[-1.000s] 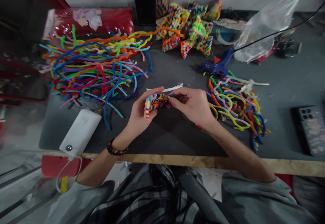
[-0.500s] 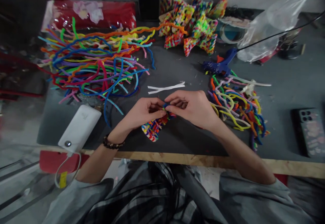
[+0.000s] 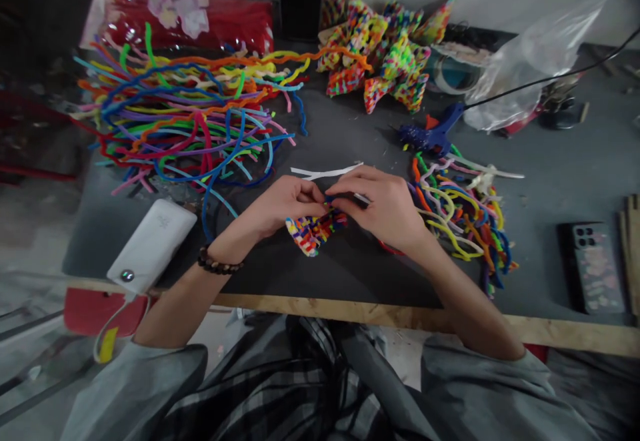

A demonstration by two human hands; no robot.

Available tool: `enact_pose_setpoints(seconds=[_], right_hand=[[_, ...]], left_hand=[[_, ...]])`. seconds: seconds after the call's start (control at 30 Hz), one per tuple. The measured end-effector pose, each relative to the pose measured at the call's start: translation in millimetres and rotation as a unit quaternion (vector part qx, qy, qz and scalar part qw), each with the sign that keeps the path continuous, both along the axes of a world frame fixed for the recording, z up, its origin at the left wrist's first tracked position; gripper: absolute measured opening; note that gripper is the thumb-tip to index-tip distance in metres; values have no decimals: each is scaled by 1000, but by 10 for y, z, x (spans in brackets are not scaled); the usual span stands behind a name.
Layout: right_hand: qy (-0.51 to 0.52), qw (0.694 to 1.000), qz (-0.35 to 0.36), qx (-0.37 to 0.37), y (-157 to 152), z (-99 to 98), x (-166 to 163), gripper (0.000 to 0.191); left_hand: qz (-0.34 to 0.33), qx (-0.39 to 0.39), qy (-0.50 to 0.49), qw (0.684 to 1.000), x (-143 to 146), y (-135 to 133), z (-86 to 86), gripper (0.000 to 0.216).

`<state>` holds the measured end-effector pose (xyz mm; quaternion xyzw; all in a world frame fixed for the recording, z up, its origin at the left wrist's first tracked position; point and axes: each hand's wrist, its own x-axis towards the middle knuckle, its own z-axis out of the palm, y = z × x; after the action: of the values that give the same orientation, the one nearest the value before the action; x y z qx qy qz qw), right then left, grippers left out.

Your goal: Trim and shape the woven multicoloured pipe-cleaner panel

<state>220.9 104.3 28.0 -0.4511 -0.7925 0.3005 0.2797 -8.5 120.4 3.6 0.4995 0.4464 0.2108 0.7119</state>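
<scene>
A multicoloured woven piece of pipe cleaners is between my hands, its flared end pointing down and left. My left hand is closed on its upper side, thumb pressed against the weave. At the top edge, the fingertips of my right hand pinch a dark blue bit of the piece. A small silvery thing shows among the right-hand fingers; I cannot make out what it is. Something red peeks out under the right palm. White strips lie crossed just beyond my hands.
Loose pipe cleaners spread over the left, near a white power bank. Finished woven bows are heaped at the back. A blue glue gun with its cord lies by short pipe cleaners. A phone rests far right.
The woven piece has tilted, its flared end swinging slightly up and to the right. Both hands have shifted up a little, and the right hand now partly covers the white strips. The view has moved slightly.
</scene>
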Motion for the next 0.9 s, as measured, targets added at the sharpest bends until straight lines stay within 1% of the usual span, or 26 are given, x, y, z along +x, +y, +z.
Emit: enact_pose_setpoints(seconds=[0.1,0.2,0.33,0.5,0.63,0.8,0.9], right_hand=[[-40,998,-14,50,7,-32,32,21],[-85,992,-30,89,17,-85,52,26],[-133,983,-27,126,31,-148,74,32],[-194,965,-11,179,10,-157,69,34],[-188,966,-4,180,-2,-150,55,39],[-207,962,23,177,1,-152,52,38],[-180,969,10,170,8,-204,51,36]], left_hand=[[-43,60,4,997,42,161,-41,5],[-48,91,6,995,97,289,-105,5],[-61,138,20,988,154,368,-143,8],[-72,143,19,987,155,375,-158,11],[-56,146,15,988,143,346,-199,11],[-49,182,6,982,121,307,-242,11],[-48,180,9,982,122,291,-250,12]])
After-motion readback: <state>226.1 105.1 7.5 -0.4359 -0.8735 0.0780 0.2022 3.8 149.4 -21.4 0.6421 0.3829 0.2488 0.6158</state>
